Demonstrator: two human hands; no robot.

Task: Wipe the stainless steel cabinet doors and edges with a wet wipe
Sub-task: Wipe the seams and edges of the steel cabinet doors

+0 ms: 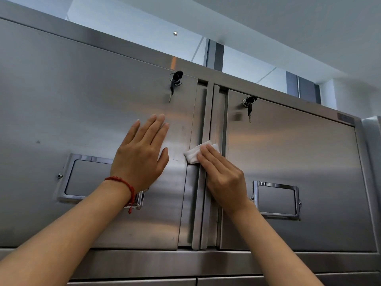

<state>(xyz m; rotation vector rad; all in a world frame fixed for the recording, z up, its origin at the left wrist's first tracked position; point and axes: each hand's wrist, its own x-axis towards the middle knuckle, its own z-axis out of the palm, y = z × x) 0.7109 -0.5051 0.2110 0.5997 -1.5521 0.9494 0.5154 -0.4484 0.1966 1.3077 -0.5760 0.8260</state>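
Two stainless steel cabinet doors fill the view: a left door and a right door, with a vertical edge strip between them. My right hand presses a white wet wipe flat against that middle strip with straight fingers. My left hand, with a red string bracelet at the wrist, lies flat on the left door beside it, fingers straight and pointing up.
Each door has a lock with keys hanging from it: left keys, right keys. Recessed handles sit low on both doors, the left handle partly behind my wrist, the right handle beside my forearm. Ceiling and windows above.
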